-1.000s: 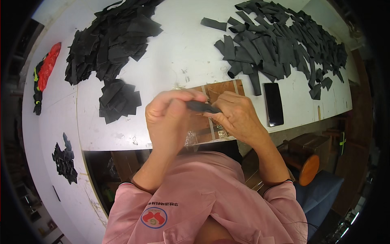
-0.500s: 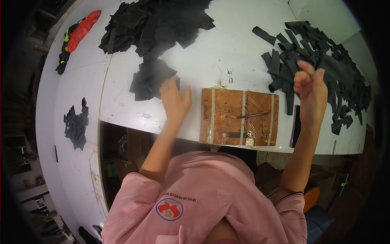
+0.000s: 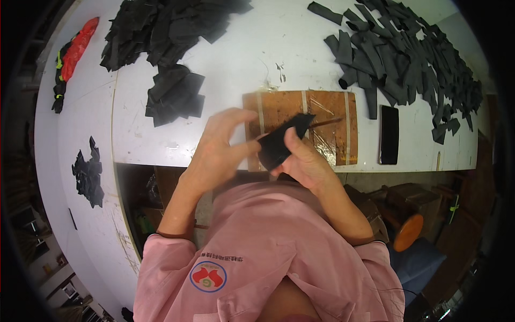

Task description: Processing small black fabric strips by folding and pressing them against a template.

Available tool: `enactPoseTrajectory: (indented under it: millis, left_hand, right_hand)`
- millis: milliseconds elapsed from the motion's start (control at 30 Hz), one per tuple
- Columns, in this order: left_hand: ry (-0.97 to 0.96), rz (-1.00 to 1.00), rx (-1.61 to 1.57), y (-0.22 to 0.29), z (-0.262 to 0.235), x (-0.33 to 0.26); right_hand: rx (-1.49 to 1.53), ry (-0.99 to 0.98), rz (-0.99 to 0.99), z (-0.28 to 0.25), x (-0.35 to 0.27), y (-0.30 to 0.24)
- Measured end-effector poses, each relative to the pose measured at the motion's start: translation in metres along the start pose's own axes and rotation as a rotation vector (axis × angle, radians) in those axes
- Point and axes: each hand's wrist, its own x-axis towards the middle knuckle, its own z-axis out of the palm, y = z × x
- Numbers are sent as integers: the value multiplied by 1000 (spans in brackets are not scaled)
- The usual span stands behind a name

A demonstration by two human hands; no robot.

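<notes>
A black piece of fabric [image 3: 281, 142] lies across the fingers of my right hand [image 3: 308, 166], pinned by the thumb, above the brown board [image 3: 346, 145]. My left hand [image 3: 217, 150] is just left of the fabric, its fingers apart. Its thumb tip comes up to the fabric's left edge; whether they touch I cannot tell. Beneath the hands, the board is crossed by pale tape strips, and a thin dark bar [image 3: 327, 122] lies on it, partly covered by the fabric.
Flat black fabric pieces [image 3: 174, 96] lie left of the board, below a larger heap [image 3: 161, 32]. Narrow black folded strips [image 3: 386, 59] cover the right side. A black phone [image 3: 389, 134] lies right of the board. A red plastic bundle [image 3: 80, 48] and black scraps [image 3: 88, 174] sit far left.
My left hand has come from the flat fabric pieces to the board. My right hand has swung in from beside the strips and now has a black fabric piece. The view has shifted slightly.
</notes>
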Motion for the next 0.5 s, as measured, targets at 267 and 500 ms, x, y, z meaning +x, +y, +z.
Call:
enactPoseTrajectory:
  millis: [267,500]
  left_hand:
    - [550,-716,-671,24,29,-29]
    - [483,-816,-1097,44,34,-24]
  right_hand:
    - [270,181,-162,14,12,20]
    - [150,208,-312,18,13,24]
